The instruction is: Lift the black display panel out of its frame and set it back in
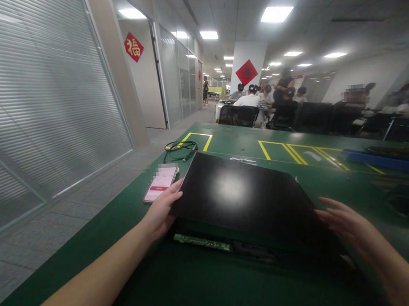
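A flat black panel (241, 192), like a display screen, lies tilted over a dark frame on the green table (185, 283). A thin green circuit strip (201, 242) shows under its near edge. My left hand (161, 211) grips the panel's left edge with fingers curled on it. My right hand (347, 222) is at the panel's right edge, fingers stretched out and apart, slightly blurred, touching or just off it.
A phone (160, 182) with a lit pink screen lies left of the panel. A coiled black cable (181, 149) lies beyond it. Yellow tape lines (287, 150) mark the table. A blue tray (381, 158) sits far right. Several people sit at the back.
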`<control>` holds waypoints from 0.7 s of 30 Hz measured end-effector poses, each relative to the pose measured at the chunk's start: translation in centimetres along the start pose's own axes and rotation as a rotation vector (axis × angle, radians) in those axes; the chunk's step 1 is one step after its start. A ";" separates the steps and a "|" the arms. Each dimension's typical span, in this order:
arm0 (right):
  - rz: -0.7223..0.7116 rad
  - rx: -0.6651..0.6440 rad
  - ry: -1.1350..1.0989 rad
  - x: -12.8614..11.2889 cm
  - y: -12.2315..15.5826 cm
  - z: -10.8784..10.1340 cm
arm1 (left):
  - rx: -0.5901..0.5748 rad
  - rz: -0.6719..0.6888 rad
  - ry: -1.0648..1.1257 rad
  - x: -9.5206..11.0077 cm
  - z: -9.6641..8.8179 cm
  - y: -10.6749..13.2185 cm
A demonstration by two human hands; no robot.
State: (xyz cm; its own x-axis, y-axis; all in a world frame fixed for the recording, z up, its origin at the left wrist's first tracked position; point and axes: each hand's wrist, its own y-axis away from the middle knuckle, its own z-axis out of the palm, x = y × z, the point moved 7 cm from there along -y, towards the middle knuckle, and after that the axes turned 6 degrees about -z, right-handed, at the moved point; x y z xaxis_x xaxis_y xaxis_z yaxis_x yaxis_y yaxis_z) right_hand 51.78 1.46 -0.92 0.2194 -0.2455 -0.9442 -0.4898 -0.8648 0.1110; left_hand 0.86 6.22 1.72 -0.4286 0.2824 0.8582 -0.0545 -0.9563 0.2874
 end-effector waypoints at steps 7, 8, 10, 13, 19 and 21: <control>-0.024 0.057 0.034 0.7 -0.6 -0.4 | -0.025 -0.006 -0.032 0.0 -0.1 -0.1; -0.016 0.067 0.027 0.6 -0.5 -0.4 | -0.036 -0.005 -0.031 0.0 -0.1 -0.1; -0.018 0.084 0.028 0.3 -0.3 -0.5 | -0.055 -0.007 -0.028 -0.1 0.0 -0.1; -0.041 0.111 0.054 0.0 -0.2 -0.8 | -0.069 -0.016 -0.037 -0.4 0.2 0.0; -0.036 0.126 0.081 0.4 -0.3 -0.8 | -0.094 -0.026 -0.045 -0.8 0.5 -0.2; -0.039 0.133 0.096 0.4 -0.3 -0.8 | -0.090 -0.034 -0.053 -0.9 0.4 -0.2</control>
State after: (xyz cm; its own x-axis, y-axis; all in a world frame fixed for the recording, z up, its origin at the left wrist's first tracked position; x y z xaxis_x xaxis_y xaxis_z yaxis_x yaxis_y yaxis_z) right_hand 52.69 1.32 -1.07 0.3172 -0.2590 -0.9123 -0.5855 -0.8102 0.0264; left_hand 1.65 6.19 1.10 -0.3769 0.3158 0.8707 -0.1497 -0.9485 0.2792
